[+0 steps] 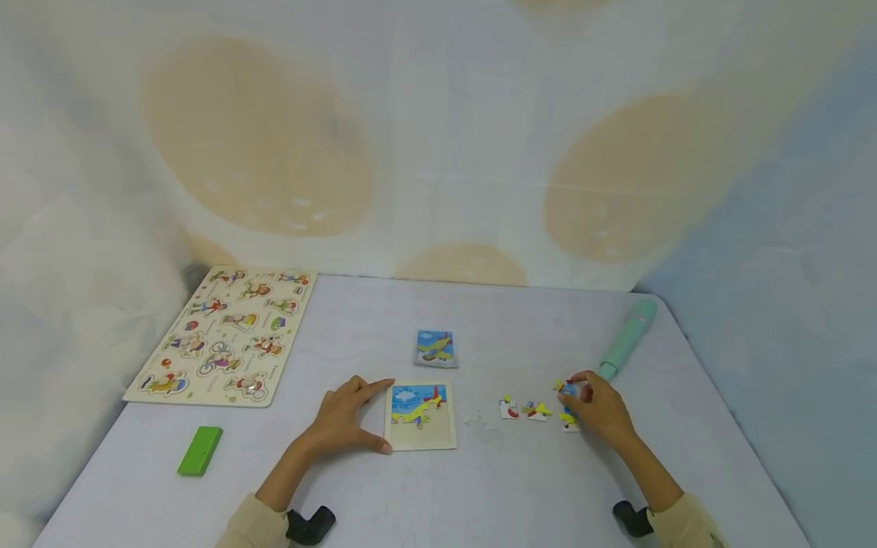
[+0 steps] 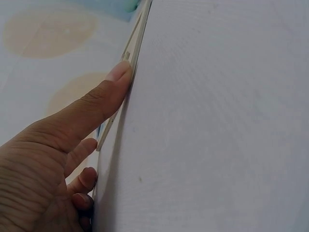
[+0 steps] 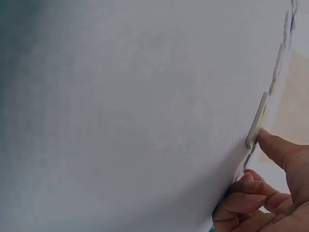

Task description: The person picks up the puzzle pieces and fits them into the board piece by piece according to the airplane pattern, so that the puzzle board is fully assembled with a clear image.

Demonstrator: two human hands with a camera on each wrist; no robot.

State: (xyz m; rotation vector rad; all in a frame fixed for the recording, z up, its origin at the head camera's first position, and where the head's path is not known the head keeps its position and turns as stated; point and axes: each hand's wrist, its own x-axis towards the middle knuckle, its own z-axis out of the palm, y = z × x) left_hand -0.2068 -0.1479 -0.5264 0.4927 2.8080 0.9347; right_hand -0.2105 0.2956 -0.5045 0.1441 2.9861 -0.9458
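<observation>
In the head view my left hand [image 1: 349, 418] is at the left side of a small square puzzle tray [image 1: 421, 440], its index finger along the top left corner and thumb at the bottom left corner. Part of a blue-and-yellow airplane picture fills the tray's upper half. In the left wrist view my thumb [image 2: 104, 96] presses the tray's edge. My right hand [image 1: 606, 411] pinches a blue puzzle piece [image 1: 569, 389] between thumb and index finger, partly hidden. Other puzzle pieces [image 1: 537, 411] lie just left of it. One piece [image 3: 257, 121] touches my thumb in the right wrist view.
Behind the tray lies a small picture block [image 1: 436, 348] with an airplane. A large peg-style picture board [image 1: 233, 335] is at the back left, a green block [image 1: 200, 450] at the front left. A mint-green cylinder [image 1: 629, 339] lies behind my right hand.
</observation>
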